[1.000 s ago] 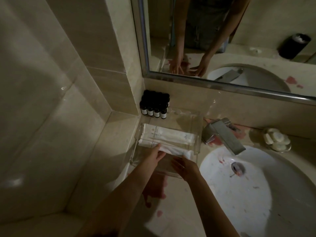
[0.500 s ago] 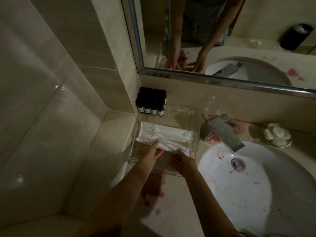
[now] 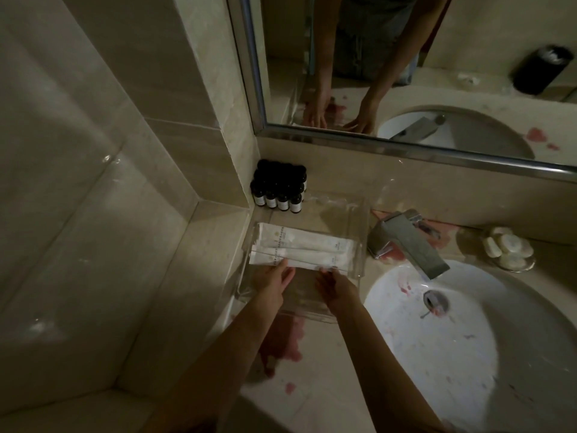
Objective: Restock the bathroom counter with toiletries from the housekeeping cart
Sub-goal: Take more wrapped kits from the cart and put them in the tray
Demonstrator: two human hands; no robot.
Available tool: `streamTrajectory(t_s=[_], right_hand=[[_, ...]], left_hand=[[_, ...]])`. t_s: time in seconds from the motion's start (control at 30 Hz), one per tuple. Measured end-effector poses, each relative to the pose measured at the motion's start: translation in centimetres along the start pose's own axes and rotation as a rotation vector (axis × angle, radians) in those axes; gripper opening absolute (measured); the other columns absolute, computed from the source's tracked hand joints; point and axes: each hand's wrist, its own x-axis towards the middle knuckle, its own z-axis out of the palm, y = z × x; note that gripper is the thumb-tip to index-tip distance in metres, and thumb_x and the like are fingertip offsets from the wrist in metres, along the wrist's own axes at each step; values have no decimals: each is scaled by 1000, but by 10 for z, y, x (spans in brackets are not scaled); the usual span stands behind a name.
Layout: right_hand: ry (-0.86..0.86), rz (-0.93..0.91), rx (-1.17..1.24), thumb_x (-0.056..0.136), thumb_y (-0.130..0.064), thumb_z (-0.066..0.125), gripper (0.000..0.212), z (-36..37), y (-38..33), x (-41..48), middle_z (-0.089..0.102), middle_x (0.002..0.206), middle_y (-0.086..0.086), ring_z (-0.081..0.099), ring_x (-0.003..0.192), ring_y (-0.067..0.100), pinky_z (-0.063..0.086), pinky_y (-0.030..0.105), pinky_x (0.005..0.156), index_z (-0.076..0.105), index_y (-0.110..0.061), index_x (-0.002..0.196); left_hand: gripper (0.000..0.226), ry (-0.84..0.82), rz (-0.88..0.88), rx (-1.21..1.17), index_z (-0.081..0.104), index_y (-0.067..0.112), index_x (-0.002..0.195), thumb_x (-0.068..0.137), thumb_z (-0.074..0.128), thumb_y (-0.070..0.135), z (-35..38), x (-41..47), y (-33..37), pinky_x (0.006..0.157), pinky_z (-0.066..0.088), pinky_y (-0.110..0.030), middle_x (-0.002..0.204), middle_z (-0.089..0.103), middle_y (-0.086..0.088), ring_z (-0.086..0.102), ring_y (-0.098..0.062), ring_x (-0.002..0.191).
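Your left hand (image 3: 274,281) and right hand (image 3: 336,285): fingers extended, not curled, tips touching the nearest white packet (image 3: 304,263) in the clear tray (image 3: 362,245) on the bench (image 3: 327,385).

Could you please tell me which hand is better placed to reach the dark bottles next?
Left, probably. The left hand rests at the left end of the white packet, directly in front of the dark bottles in the corner; the right hand is farther toward the faucet.
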Motion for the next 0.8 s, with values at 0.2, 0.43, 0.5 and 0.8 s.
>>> streamTrajectory(t_s=[0.2,0.43,0.5,0.8], right_hand=[[-5,-44,11,100,-10,48,13,-4,6,3,71,70,6,66,74,19,57,28,51,58,-10,93],[-5,-46,47,98,-8,52,9,-3,6,4,71,78,9,69,65,15,58,26,55,61,-8,96],[-11,-48,69,96,-7,54,9,-3,5,4,68,86,11,68,66,15,58,25,56,63,-6,97],[5,-35,39,98,-7,51,12,1,4,2,72,71,8,70,61,15,58,29,65,61,-5,92]], left_hand=[[27,-55,-42,81,56,-2,119,94,58,8,-5,8,0,89,48,-31,103,65,-13,64,-17,86],[14,-69,31,-40,54,5,85,97,52,11,-1,12,12,69,56,-25,80,56,-10,55,-16,72],[9,-28,94,-70,58,5,84,93,57,4,-4,14,14,57,55,-18,69,64,-4,61,-10,64],[35,49,118,-68,52,-6,126,100,49,16,-10,10,11,87,52,-36,113,60,-20,61,-31,106]])
